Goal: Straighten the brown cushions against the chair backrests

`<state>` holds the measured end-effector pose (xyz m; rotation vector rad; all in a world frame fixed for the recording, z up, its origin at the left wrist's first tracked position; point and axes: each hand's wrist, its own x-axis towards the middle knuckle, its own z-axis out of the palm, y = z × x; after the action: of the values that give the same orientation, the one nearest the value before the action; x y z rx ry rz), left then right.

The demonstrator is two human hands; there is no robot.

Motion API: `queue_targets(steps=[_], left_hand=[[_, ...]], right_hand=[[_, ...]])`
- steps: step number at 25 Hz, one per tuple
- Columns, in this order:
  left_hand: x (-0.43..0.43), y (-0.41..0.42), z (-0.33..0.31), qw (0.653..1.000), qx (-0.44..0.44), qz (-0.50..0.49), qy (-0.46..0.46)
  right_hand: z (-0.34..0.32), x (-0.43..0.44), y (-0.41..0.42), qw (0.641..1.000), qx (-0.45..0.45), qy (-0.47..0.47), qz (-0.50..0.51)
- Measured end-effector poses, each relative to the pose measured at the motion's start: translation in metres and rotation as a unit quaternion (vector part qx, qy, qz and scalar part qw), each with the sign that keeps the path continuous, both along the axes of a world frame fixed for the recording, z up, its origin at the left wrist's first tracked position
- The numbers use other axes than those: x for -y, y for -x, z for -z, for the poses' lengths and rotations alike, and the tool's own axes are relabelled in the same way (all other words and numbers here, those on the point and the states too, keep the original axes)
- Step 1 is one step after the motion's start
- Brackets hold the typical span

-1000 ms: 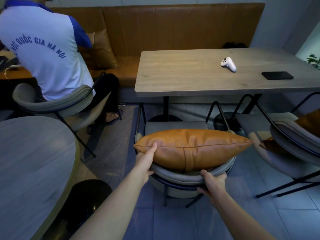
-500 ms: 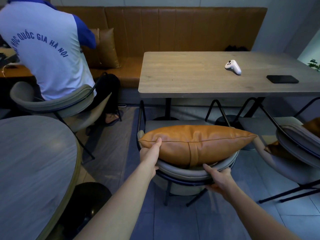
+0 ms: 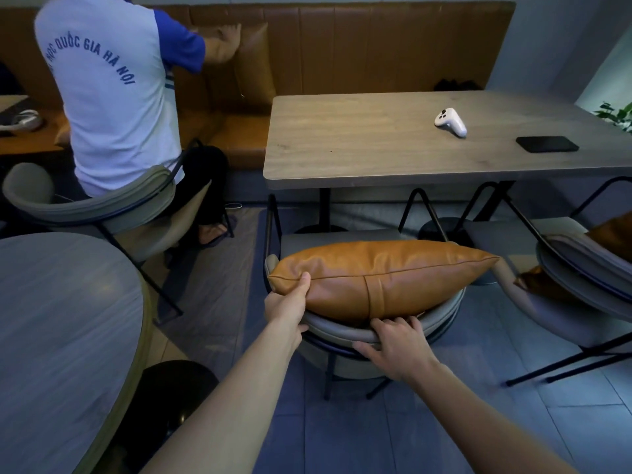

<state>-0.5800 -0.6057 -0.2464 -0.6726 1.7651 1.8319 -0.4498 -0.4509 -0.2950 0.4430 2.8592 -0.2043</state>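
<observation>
A brown leather cushion lies lengthwise on top of the curved grey backrest of the chair in front of me. My left hand pinches the cushion's left corner, thumb on top. My right hand grips the backrest rim just below the cushion's middle, fingers over the top edge. A second brown cushion sits in the grey chair at the right, partly hidden by that chair's backrest. A third brown cushion stands on the bench, under another person's hand.
A rectangular wooden table stands beyond the chair with a white controller and a black phone on it. A round table fills the left. A person in a white and blue shirt sits at the left facing the brown bench.
My right hand slid left along the backrest rim toward the cushion's middle. The view moved closer. The seated person's hand pushed the bench cushion upright.
</observation>
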Motion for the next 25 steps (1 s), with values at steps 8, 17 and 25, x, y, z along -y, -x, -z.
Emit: queue_targets(steps=[8,17,25], left_hand=[[0.000,0.002,-0.003,1.000,0.002,0.006,0.012],[0.013,-0.005,-0.008,0.992,-0.016,0.124,0.026],[0.024,-0.018,-0.043,0.709,-0.219,0.526,0.415]], right_hand=[[0.000,0.005,0.000,0.997,-0.019,-0.061,-0.038],[-0.011,0.005,0.003,1.000,0.007,-0.019,-0.011],[-0.082,-0.003,0.014,0.992,-0.012,0.108,0.058]])
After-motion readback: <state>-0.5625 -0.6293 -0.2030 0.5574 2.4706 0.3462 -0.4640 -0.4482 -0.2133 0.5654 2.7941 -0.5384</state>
